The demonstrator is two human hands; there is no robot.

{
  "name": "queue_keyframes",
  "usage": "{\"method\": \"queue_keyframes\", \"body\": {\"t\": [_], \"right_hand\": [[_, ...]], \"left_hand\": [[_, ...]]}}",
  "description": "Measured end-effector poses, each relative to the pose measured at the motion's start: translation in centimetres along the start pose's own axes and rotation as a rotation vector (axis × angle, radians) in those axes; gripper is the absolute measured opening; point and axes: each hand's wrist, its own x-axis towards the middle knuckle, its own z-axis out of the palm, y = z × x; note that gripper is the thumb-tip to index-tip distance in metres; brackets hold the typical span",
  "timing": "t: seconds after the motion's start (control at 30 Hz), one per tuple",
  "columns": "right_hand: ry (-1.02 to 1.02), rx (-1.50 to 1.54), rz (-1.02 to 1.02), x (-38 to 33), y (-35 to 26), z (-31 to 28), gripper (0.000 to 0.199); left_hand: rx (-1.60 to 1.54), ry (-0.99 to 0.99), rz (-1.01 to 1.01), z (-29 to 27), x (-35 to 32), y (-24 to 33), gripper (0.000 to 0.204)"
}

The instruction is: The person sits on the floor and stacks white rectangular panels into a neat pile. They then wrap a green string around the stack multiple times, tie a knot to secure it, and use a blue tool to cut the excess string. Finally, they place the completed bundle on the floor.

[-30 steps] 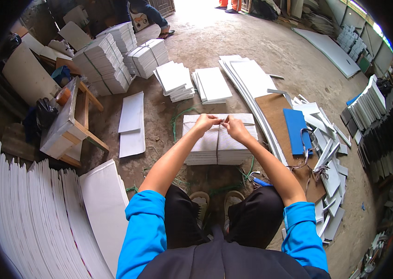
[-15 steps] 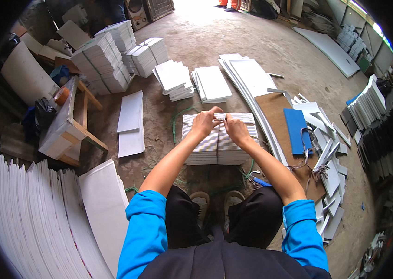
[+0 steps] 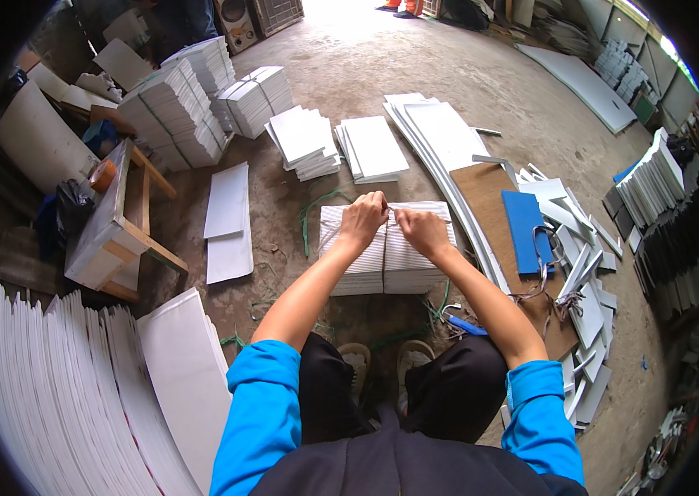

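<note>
On the floor before my knees lies a squared stack of white ribbed panels (image 3: 410, 273). A dark cord (image 3: 384, 263) runs down over its top and front face. Above the far part of the stack, my left hand (image 3: 363, 220) is closed with its fingers pinched on the cord. Just beside it, my right hand (image 3: 422, 231) is likewise closed on the cord, its fingers bent. The cord between them is thin and partly hidden by the fingers. Near my right knee lies a blue-handled tool (image 3: 467, 326), by some green string.
Tied bundles (image 3: 169, 116) and loose white panels (image 3: 373, 149) stand ahead. A wooden bench (image 3: 102, 236) is at left, above upright white sheets (image 3: 52, 372). Long white boards (image 3: 440, 136), a brown board (image 3: 482, 198), a blue piece (image 3: 523, 223) and offcuts (image 3: 589, 318) lie right.
My hands have shifted slightly; the left fingers have curled in from a raised, spread pose, and the right hand has turned into a tighter fist. The stack stays in place.
</note>
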Motion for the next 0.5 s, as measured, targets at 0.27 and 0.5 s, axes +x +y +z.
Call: {"method": "queue_keyframes", "body": {"t": [0.27, 0.5], "right_hand": [[0.077, 0.628, 0.124, 1.8, 2.9, 1.5, 0.027], [-0.068, 0.721, 0.190, 2.0, 2.1, 1.3, 0.025]], "left_hand": [[-0.001, 0.075, 0.212, 0.2, -0.2, 0.5, 0.016], [0.104, 0.097, 0.288, 0.3, -0.3, -0.2, 0.018]]}}
